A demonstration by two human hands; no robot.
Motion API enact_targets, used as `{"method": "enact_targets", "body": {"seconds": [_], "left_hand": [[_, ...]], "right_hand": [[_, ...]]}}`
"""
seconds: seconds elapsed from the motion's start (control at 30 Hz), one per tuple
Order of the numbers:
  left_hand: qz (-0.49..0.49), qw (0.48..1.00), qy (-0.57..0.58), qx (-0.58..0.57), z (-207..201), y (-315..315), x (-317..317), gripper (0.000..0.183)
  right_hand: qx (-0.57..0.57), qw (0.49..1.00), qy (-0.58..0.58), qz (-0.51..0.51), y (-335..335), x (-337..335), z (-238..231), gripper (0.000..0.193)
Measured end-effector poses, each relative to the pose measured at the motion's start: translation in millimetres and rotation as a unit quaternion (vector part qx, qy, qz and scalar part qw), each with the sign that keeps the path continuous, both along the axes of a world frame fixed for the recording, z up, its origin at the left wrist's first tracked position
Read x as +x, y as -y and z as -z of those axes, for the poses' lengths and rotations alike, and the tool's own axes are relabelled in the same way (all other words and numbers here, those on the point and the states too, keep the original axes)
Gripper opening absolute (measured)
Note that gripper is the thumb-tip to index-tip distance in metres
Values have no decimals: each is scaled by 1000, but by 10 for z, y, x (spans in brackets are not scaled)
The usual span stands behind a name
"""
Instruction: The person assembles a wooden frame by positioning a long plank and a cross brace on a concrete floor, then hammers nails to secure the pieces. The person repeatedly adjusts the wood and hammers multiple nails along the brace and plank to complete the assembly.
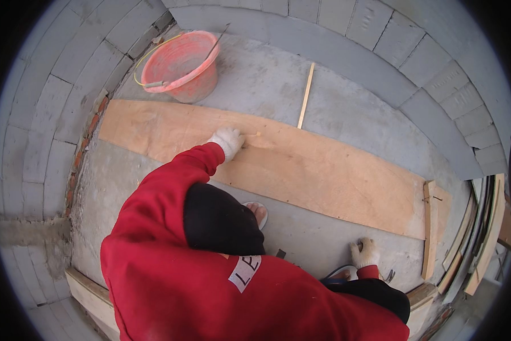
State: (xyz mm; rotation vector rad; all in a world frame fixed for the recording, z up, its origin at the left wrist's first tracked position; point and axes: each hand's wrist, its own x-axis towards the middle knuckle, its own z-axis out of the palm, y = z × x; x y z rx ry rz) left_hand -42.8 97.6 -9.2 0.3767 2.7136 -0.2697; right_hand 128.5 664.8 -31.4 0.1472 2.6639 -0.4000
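Note:
My left hand (228, 142), in a white work glove, rests on a long plywood board (323, 170) lying across the floor. Its fingers are curled, and I cannot make out anything in them. A small pale mark (259, 134) shows on the board just beyond the fingertips. Low on the right, my gloved right hand (365, 252) is closed, off the near edge of the board and beside my foot. Whatever it may hold is too small or hidden to name. A curved metal piece, like a hammer claw (390, 277), shows past the right sleeve.
A pink bucket (196, 84) with a tool leaning in it stands beyond the board. A thin wood strip (306, 96) lies behind it. A wooden batten (430, 227) crosses the board's right end, with planks (485, 238) stacked further right. Grey block walls (68, 85) enclose the floor.

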Motion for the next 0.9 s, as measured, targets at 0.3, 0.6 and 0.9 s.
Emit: {"method": "enact_targets", "body": {"seconds": [0.3,0.6,0.9], "left_hand": [[-237,889,-391,20,-1388,1392,-1242,32],[-597,708,-364,103,118,1615,352,71],[-776,127,-35,617,1029,1745,1824,85]], "right_hand": [[-12,1000,17,-13,1,-63,-197,38],[229,913,-234,242,-1761,-717,-345,59],[294,884,-42,362,-2863,-1074,37,68]]}}
